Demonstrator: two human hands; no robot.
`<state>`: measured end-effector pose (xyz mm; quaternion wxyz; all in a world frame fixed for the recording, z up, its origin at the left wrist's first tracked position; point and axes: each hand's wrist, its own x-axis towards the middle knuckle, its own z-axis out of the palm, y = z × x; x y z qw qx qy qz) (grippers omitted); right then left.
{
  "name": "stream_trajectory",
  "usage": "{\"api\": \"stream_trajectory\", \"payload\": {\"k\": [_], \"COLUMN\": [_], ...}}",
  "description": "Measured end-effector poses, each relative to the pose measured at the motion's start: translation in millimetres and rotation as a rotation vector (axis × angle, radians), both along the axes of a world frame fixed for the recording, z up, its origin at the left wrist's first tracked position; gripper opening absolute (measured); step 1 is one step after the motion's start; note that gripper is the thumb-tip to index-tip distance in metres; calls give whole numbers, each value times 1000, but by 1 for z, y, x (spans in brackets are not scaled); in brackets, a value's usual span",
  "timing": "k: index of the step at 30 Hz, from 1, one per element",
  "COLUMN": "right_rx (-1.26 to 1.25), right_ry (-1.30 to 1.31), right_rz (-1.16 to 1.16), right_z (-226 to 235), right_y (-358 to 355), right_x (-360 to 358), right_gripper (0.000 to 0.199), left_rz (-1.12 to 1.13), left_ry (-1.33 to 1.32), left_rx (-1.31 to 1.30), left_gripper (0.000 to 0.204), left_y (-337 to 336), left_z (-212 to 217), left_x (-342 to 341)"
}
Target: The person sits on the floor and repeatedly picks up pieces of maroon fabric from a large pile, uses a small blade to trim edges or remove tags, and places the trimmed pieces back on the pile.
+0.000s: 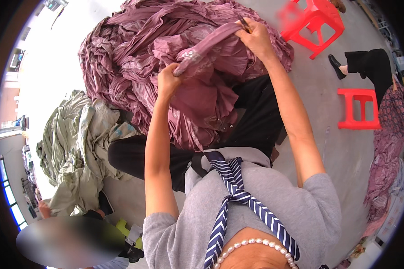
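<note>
Where the smooth grey floor [316,85] opens to the right, two red stools [367,93] stand apart, one far and one nearer, with a black shoe [335,66] and dark trouser leg of another person between them. Crumpled mauve fabric [116,54] forms a broad heap at far centre, spilling toward the wearer's legs; a pale green cloth [74,148] lies to its left. Both forearms extend away from the body, the right reaching farther. The left hand [169,80], closed with its fingers curled, pinches the near left end of a mauve strip [211,42]; the right hand [258,41], likewise closed, grips its far right end. The strip slants between them above the heap. A small dark tool [243,23] projects from the right hand, its exact kind indistinct. Pale marks [191,55] on the fabric near the left hand are too small to read.
</note>
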<state>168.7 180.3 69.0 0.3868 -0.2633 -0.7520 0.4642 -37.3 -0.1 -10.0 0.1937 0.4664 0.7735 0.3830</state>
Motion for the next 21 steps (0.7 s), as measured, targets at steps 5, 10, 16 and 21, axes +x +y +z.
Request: {"api": "stream_trajectory", "payload": {"k": [5, 10, 16, 21], "right_rx": [-139, -144, -323, -294], "right_ry": [-22, 29, -35, 0], "right_rz": [-144, -233, -390, -405], "right_z": [-8, -21, -62, -101], "right_y": [27, 38, 31, 57], "right_x": [27, 38, 51, 74], "right_gripper": [7, 4, 8, 15], "left_rz": [-274, -355, -363, -461], "left_ry": [-638, -656, -732, -108], "left_rx": [6, -29, 18, 143], "left_gripper": [37, 28, 28, 40], "left_y": [-7, -12, -6, 21], "left_z": [20, 44, 19, 16], "left_x": [7, 1, 6, 34]}}
